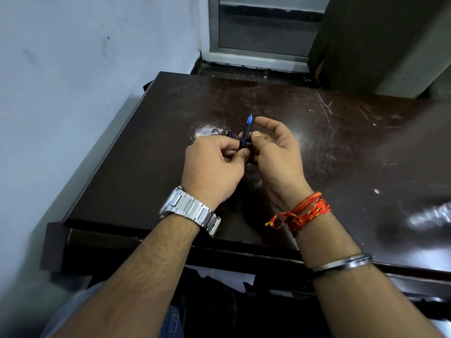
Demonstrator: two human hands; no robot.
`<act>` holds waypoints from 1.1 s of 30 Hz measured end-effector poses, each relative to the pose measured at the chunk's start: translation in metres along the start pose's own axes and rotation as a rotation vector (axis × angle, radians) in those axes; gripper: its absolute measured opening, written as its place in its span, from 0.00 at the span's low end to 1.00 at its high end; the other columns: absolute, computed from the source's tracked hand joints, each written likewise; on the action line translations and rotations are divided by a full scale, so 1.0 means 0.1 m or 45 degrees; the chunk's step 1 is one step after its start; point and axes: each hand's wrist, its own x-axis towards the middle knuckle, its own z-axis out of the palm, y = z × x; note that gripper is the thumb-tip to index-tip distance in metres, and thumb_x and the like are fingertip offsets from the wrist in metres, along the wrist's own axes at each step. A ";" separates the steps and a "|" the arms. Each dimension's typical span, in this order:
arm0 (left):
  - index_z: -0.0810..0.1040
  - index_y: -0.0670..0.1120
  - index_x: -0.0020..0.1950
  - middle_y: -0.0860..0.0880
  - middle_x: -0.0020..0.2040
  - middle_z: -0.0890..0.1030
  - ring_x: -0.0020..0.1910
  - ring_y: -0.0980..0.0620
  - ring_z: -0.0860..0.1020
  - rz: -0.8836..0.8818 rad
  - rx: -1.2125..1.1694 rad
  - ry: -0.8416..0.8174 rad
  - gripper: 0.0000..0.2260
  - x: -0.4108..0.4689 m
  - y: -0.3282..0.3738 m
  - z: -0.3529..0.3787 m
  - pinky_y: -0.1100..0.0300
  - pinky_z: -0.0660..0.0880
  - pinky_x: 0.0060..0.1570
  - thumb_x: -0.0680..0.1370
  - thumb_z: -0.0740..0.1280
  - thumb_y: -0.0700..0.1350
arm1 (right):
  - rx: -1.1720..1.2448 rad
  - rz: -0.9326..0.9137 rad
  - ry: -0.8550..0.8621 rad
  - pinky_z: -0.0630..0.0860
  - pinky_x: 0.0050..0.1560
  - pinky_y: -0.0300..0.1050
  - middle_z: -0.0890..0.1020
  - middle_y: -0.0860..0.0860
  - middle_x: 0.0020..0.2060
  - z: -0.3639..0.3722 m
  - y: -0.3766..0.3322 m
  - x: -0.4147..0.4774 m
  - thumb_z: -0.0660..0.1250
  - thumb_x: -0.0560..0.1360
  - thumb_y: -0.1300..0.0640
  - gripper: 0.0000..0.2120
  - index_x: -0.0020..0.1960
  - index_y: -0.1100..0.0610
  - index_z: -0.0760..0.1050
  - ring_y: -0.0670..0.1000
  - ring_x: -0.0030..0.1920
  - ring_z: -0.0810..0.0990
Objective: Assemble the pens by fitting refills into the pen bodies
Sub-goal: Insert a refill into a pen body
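Hands [214, 164] around blue pen [245, 135]

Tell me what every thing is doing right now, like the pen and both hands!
pen: held up off the table, blue tip pointing up and away.
left hand: fingers closed around the pen's lower end.
right hand: thumb and fingers pinching the pen's middle.
small dark blue piece: partly hidden behind the left hand, too unclear to tell.
table: scratched and scuffed.
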 end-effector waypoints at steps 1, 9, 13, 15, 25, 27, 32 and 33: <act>0.86 0.49 0.42 0.55 0.32 0.83 0.30 0.60 0.80 0.007 0.005 -0.001 0.02 0.00 0.00 0.00 0.66 0.78 0.33 0.70 0.76 0.45 | 0.024 0.000 0.000 0.79 0.38 0.40 0.81 0.52 0.42 0.00 -0.01 0.00 0.65 0.79 0.62 0.08 0.57 0.53 0.75 0.45 0.35 0.80; 0.86 0.50 0.43 0.56 0.32 0.83 0.31 0.60 0.80 0.003 0.019 -0.010 0.03 0.00 0.00 -0.01 0.67 0.78 0.34 0.70 0.75 0.44 | -0.005 0.005 -0.045 0.80 0.42 0.43 0.83 0.53 0.42 0.01 0.00 -0.01 0.62 0.79 0.66 0.10 0.55 0.53 0.75 0.48 0.39 0.82; 0.86 0.50 0.43 0.54 0.31 0.83 0.30 0.60 0.80 0.020 0.043 -0.034 0.03 -0.01 -0.01 0.00 0.69 0.77 0.32 0.70 0.74 0.44 | -0.015 -0.029 -0.028 0.76 0.37 0.39 0.79 0.50 0.38 0.02 -0.01 -0.03 0.69 0.77 0.60 0.10 0.58 0.56 0.75 0.43 0.32 0.77; 0.86 0.50 0.44 0.55 0.32 0.83 0.30 0.60 0.80 0.002 0.044 -0.034 0.03 -0.01 -0.01 0.01 0.69 0.77 0.33 0.70 0.75 0.44 | -0.042 -0.026 -0.034 0.78 0.41 0.41 0.83 0.51 0.40 0.01 -0.01 -0.03 0.66 0.79 0.63 0.09 0.58 0.55 0.74 0.45 0.36 0.81; 0.86 0.49 0.44 0.55 0.33 0.83 0.29 0.60 0.80 0.020 0.049 -0.025 0.04 -0.01 -0.01 0.02 0.68 0.77 0.33 0.70 0.75 0.44 | -0.022 0.000 -0.030 0.79 0.41 0.43 0.84 0.56 0.46 0.01 -0.03 -0.04 0.62 0.79 0.66 0.12 0.58 0.52 0.72 0.48 0.39 0.81; 0.86 0.50 0.42 0.56 0.32 0.83 0.29 0.60 0.80 0.035 0.049 -0.022 0.03 -0.01 -0.02 0.01 0.69 0.76 0.32 0.70 0.75 0.44 | 0.037 0.008 -0.026 0.77 0.35 0.38 0.83 0.55 0.45 0.01 -0.05 -0.05 0.64 0.79 0.63 0.11 0.59 0.53 0.71 0.43 0.32 0.79; 0.86 0.50 0.42 0.56 0.31 0.83 0.30 0.61 0.80 0.028 0.063 -0.042 0.03 -0.01 -0.01 0.02 0.72 0.74 0.31 0.70 0.74 0.44 | -0.012 -0.001 -0.071 0.79 0.37 0.40 0.84 0.50 0.40 0.01 -0.05 -0.06 0.64 0.79 0.67 0.12 0.59 0.54 0.72 0.46 0.37 0.83; 0.86 0.50 0.43 0.56 0.31 0.83 0.30 0.61 0.80 0.019 0.053 -0.048 0.04 -0.01 -0.01 0.02 0.72 0.74 0.31 0.71 0.74 0.43 | 0.017 0.024 -0.073 0.79 0.37 0.40 0.85 0.51 0.41 0.00 -0.06 -0.04 0.61 0.79 0.68 0.13 0.58 0.53 0.72 0.48 0.39 0.84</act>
